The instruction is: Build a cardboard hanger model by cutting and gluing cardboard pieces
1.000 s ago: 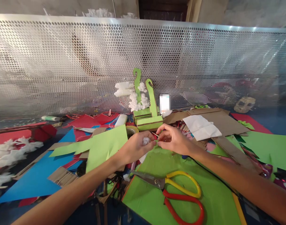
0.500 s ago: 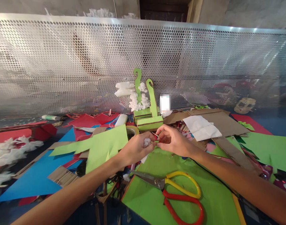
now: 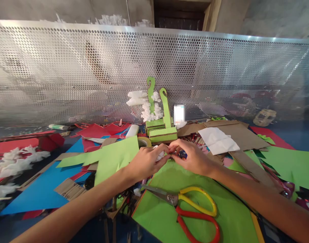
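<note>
My left hand (image 3: 148, 161) is closed around a crumpled piece of white tissue paper (image 3: 160, 156), which shows between its thumb and fingers. My right hand (image 3: 192, 157) is pinched, its fingertips meeting those of the left; what lies between them is too small and hidden to make out. Both hands hover over the far end of a green paper sheet (image 3: 200, 184). On that sheet, nearer me, lie scissors (image 3: 173, 198) with one yellow and one red handle. Just beyond the hands stand green-covered cardboard pieces (image 3: 163, 135) with hooked uprights, one trimmed with white ruffled tissue (image 3: 150, 116).
Light green cut paper (image 3: 111, 153), a blue sheet (image 3: 40, 190) and cardboard scraps lie leftward, with a tape roll (image 3: 145, 141) behind. White tissue (image 3: 219, 140) rests on cardboard (image 3: 239, 133) at right. A perforated metal panel (image 3: 119, 67) closes off the back.
The fingertips of both hands have drawn closer together. A thin light stick seen at the right fingertips earlier no longer shows. The view has shifted slightly.
</note>
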{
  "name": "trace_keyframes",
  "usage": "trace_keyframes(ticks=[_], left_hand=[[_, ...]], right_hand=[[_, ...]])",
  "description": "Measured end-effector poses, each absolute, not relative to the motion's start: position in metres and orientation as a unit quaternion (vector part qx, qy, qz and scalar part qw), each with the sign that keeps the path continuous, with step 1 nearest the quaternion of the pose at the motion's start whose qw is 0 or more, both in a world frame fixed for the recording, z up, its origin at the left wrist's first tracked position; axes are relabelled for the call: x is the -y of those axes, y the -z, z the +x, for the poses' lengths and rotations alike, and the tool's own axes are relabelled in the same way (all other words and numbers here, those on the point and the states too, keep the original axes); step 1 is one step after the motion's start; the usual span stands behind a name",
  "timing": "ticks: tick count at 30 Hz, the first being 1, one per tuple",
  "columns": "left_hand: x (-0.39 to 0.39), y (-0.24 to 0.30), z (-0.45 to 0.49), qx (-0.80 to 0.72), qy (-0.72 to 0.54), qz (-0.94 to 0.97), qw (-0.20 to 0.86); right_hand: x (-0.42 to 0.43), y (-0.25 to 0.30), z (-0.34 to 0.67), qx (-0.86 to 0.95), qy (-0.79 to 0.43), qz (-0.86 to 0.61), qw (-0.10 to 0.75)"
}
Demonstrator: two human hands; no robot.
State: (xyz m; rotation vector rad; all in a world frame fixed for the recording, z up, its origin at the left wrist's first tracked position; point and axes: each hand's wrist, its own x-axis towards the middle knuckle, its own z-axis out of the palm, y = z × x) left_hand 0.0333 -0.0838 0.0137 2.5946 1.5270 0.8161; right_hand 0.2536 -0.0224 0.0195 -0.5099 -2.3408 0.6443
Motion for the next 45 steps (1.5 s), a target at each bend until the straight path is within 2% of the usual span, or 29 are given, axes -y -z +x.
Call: trace_keyframes(ticks=[7, 13, 16, 18, 26, 35, 41, 45], left_hand=[[0.078, -0.032, 0.023, -0.524, -0.216, 0.823, 0.032], [0.056, -0.038, -0.014, -0.583, -0.19, 0.79, -0.02], [0.039, -0.037, -0.033, -0.621, -0.146, 0.769, -0.04], [0.025, -0.038, -0.041, -0.638, -0.118, 0.76, -0.039], [-0.041, -0.061, -0.027, -0.621, 0.017, 0.783, -0.029], [-0.044, -0.054, -0.017, -0.595, 0.004, 0.803, 0.024], [-0.035, -0.064, -0.002, -0.578, 0.052, 0.814, -0.013], [-0.039, -0.074, 0.009, -0.545, 0.053, 0.837, 0.004]], right_hand=[[0.019, -0.021, 0.251, 0.894, -0.242, -0.231, 0.299], [0.033, -0.019, 0.246, 0.925, -0.282, -0.217, 0.135], [0.043, -0.019, 0.244, 0.941, -0.265, -0.204, 0.051], [0.046, -0.019, 0.243, 0.948, -0.243, -0.206, 0.026], [0.043, -0.019, 0.243, 0.955, -0.209, -0.21, -0.002], [0.042, -0.033, 0.248, 0.949, -0.23, -0.217, 0.001], [0.034, -0.036, 0.255, 0.941, -0.26, -0.214, 0.035], [0.033, -0.036, 0.254, 0.942, -0.263, -0.208, 0.025]])
